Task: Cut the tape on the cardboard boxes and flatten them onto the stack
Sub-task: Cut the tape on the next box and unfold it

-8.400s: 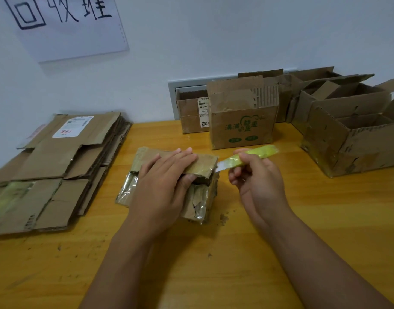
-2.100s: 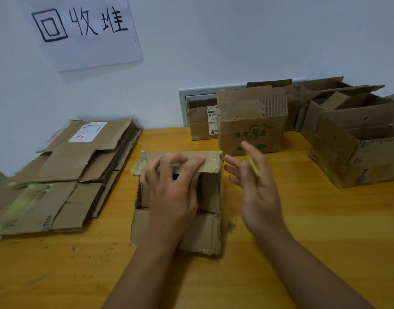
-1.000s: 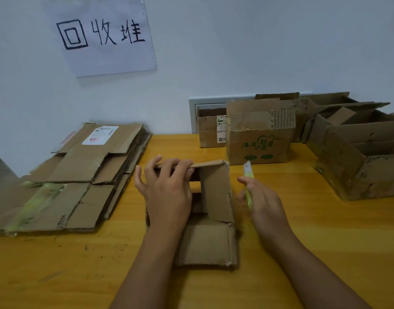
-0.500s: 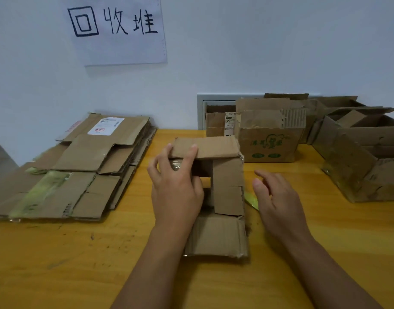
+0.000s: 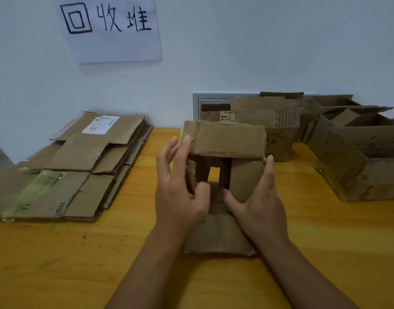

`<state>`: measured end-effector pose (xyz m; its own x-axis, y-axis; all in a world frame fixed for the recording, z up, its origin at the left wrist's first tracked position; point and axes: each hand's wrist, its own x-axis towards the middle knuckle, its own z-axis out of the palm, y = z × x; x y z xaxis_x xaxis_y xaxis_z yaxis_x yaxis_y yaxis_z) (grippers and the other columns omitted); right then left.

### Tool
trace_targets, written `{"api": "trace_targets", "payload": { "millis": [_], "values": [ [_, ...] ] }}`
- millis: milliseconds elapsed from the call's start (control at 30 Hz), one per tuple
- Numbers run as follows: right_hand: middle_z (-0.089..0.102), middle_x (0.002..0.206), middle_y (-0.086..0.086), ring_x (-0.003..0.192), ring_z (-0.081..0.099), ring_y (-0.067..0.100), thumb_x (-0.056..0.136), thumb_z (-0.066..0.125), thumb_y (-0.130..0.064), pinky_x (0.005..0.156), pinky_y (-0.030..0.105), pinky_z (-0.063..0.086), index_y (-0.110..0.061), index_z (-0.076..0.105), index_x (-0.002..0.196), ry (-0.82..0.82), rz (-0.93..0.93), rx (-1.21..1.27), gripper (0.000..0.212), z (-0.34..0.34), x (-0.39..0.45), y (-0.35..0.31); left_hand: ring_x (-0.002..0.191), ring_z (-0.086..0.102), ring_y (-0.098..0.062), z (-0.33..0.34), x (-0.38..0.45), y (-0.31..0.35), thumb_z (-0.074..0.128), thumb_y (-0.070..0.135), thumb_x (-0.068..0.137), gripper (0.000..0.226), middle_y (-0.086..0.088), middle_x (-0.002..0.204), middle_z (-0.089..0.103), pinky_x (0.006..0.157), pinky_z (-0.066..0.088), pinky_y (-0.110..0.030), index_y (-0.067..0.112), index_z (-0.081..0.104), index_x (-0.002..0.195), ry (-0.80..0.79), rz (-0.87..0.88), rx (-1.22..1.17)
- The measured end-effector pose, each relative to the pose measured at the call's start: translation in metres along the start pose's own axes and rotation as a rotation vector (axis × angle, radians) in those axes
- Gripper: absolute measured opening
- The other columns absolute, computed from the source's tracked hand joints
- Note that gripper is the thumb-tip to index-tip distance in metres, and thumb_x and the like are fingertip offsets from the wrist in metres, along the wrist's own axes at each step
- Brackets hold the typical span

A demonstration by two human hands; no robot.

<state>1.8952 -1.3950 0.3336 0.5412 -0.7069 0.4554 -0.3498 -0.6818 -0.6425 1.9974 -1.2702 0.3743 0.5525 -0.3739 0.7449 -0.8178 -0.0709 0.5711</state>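
A small brown cardboard box [image 5: 225, 139] stands in the middle of the wooden table [image 5: 57, 264] with its flaps open. One flap lies flat toward me and another stands up at the far side. My left hand [image 5: 180, 197] grips its left wall, thumb inside and fingers outside. My right hand [image 5: 258, 204] grips the right wall the same way, fingers straight along the outside. The stack of flattened cardboard [image 5: 80, 157] lies to the left. The yellow-green cutter is out of sight.
Several open cardboard boxes [image 5: 358, 157] stand at the back right, one with green print [image 5: 278, 141] just behind the held box. A paper sign [image 5: 109, 25] hangs on the white wall. Bare table surface lies in front of me.
The cutter has left my right hand and is no longer visible. My right hand moved onto the box's right wall, and the box now stands more upright between both hands.
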Motion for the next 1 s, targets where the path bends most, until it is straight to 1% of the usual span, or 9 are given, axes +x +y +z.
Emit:
{"api": "trace_targets", "payload": {
  "millis": [100,167,300,400,500,633,733,900,1000],
  "values": [
    [0.037,0.15,-0.006,0.113,0.043,-0.007,0.08,0.071,-0.049,0.072,0.004,0.031,-0.043,-0.014,0.151,-0.086,0.017,0.131,0.111,-0.006,-0.001,0.001,0.129,0.039,0.003,-0.009,-0.003,0.001,0.051,0.035,0.076,0.088,0.0,0.155,0.028,0.09,0.05,-0.018,0.032,0.013,0.155,-0.111,-0.153,-0.089],
    [0.041,0.131,-0.017,0.097,0.044,-0.019,0.085,0.062,-0.043,0.071,0.006,0.037,-0.05,-0.011,0.15,-0.154,0.027,0.281,0.098,-0.007,-0.003,-0.001,0.124,0.048,-0.002,-0.021,-0.01,0.0,0.052,0.039,0.076,0.092,0.008,0.156,0.031,0.095,0.052,-0.03,0.05,0.001,0.152,-0.214,-0.258,-0.123],
    [0.046,0.133,-0.021,0.107,0.055,-0.002,0.084,0.041,-0.038,0.09,0.041,0.05,-0.061,-0.002,0.145,-0.315,0.127,0.601,0.078,-0.015,-0.008,-0.009,0.147,0.019,-0.003,-0.053,-0.023,-0.003,0.045,0.029,0.082,0.084,0.016,0.162,0.016,0.118,0.028,-0.048,0.056,0.001,0.148,-0.323,-0.395,-0.096],
    [0.038,0.146,-0.001,0.12,0.049,0.019,0.082,0.04,-0.037,0.097,0.045,0.046,-0.052,0.006,0.151,-0.512,0.161,0.684,0.079,-0.025,-0.003,-0.02,0.148,0.008,-0.004,-0.08,-0.026,0.002,0.041,0.029,0.081,0.081,0.022,0.162,0.006,0.12,0.022,-0.052,0.056,0.003,0.148,-0.351,-0.488,-0.079],
    [0.043,0.141,0.0,0.123,0.051,0.025,0.077,0.05,-0.037,0.103,0.054,0.046,-0.051,0.021,0.147,-0.671,0.247,0.818,0.077,-0.035,-0.005,-0.034,0.145,0.007,0.005,-0.103,-0.028,0.011,0.042,0.029,0.079,0.08,0.035,0.155,0.003,0.12,0.024,-0.047,0.068,0.003,0.138,-0.402,-0.532,-0.141],
    [0.05,0.138,0.006,0.124,0.052,0.038,0.08,0.043,-0.08,0.107,0.058,0.041,-0.052,0.031,0.143,-0.658,0.425,1.046,0.071,-0.049,-0.012,-0.041,0.126,0.012,0.032,-0.125,-0.042,0.018,0.044,0.024,0.077,0.087,0.058,0.135,0.004,0.115,0.021,-0.026,0.075,0.002,0.133,-0.486,-0.506,-0.21],
    [0.055,0.127,0.009,0.116,0.056,0.039,0.085,0.031,-0.08,0.101,0.055,0.047,-0.041,0.037,0.145,-0.654,0.557,0.95,0.071,-0.055,-0.009,-0.043,0.133,0.006,0.027,-0.13,-0.058,0.014,0.046,0.021,0.078,0.092,0.062,0.134,0.001,0.117,0.024,-0.033,0.068,-0.004,0.14,-0.556,-0.486,-0.214],
    [0.061,0.119,0.005,0.107,0.06,0.028,0.099,0.054,-0.041,0.091,0.046,0.055,-0.021,0.061,0.127,-0.672,0.495,0.796,0.035,-0.063,-0.014,-0.056,0.135,0.022,-0.001,-0.137,-0.068,0.008,0.06,0.048,0.072,0.091,0.04,0.145,0.015,0.1,0.035,-0.023,0.069,0.006,0.142,-0.596,-0.558,-0.298],
    [0.067,0.112,-0.002,0.1,0.064,0.018,0.098,0.057,-0.023,0.077,0.033,0.057,-0.028,0.061,0.126,-0.598,0.341,0.833,0.029,-0.068,-0.019,-0.062,0.142,0.034,-0.014,-0.143,-0.061,0.005,0.051,0.051,0.092,0.061,0.008,0.156,0.036,0.115,0.031,-0.045,0.036,0.036,0.149,-0.468,-0.571,-0.498]
  ]
}}
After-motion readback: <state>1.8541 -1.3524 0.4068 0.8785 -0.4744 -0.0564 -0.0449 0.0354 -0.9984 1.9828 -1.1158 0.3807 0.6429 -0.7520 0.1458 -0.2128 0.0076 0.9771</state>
